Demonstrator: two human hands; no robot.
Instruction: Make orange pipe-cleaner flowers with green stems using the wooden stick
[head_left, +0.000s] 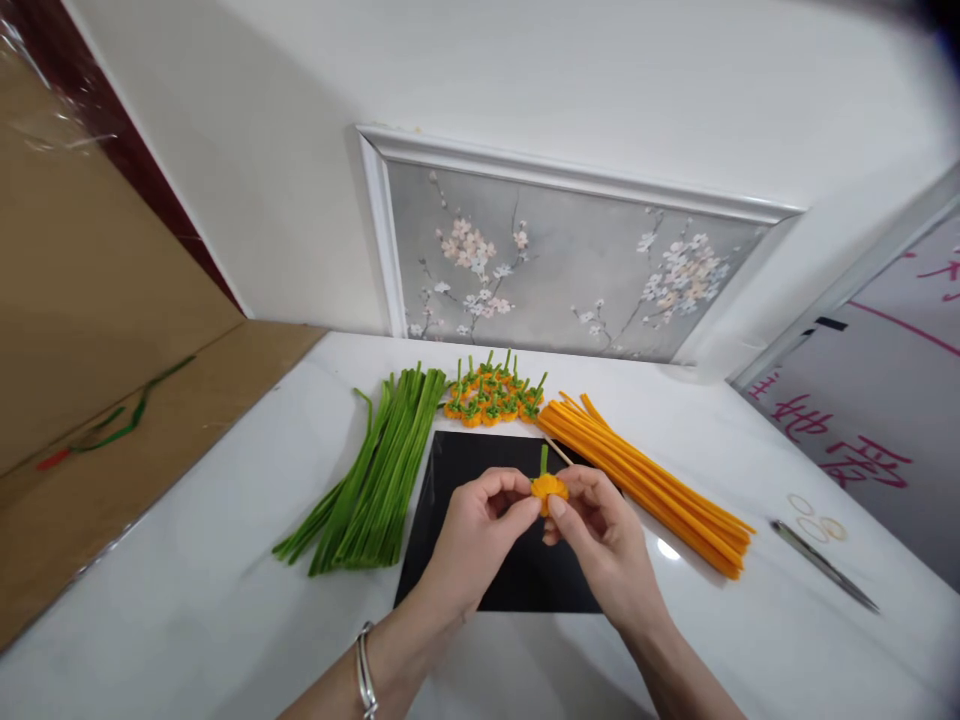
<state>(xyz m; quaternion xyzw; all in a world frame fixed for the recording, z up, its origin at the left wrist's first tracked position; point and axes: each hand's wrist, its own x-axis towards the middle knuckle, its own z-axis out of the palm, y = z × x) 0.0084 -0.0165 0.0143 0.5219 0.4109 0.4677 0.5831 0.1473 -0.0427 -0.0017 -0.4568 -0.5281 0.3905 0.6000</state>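
Between the fingertips of both hands is a small orange pipe-cleaner pumpkin point(550, 489) with a green stem standing upright. My left hand point(487, 525) pinches its left side with thumb and forefinger. On the other side, my right hand point(604, 535) presses its thumb against the front, the other fingers curled behind. Both hands are above a black mat point(517, 585). Beyond the mat lies a group of similar finished pumpkins point(491, 395), orange with green stems. A thin pale stick point(557, 450) shows just behind the held pumpkin, partly hidden by my right hand.
Green pipe cleaners point(382, 480) lie bundled left of the mat, orange pipe cleaners point(660, 480) to its right. Tweezers point(825, 567) and several rubber bands point(814, 520) rest at the far right. Cardboard point(150, 420) borders the left; a wall with a framed floral panel point(577, 265) stands behind.
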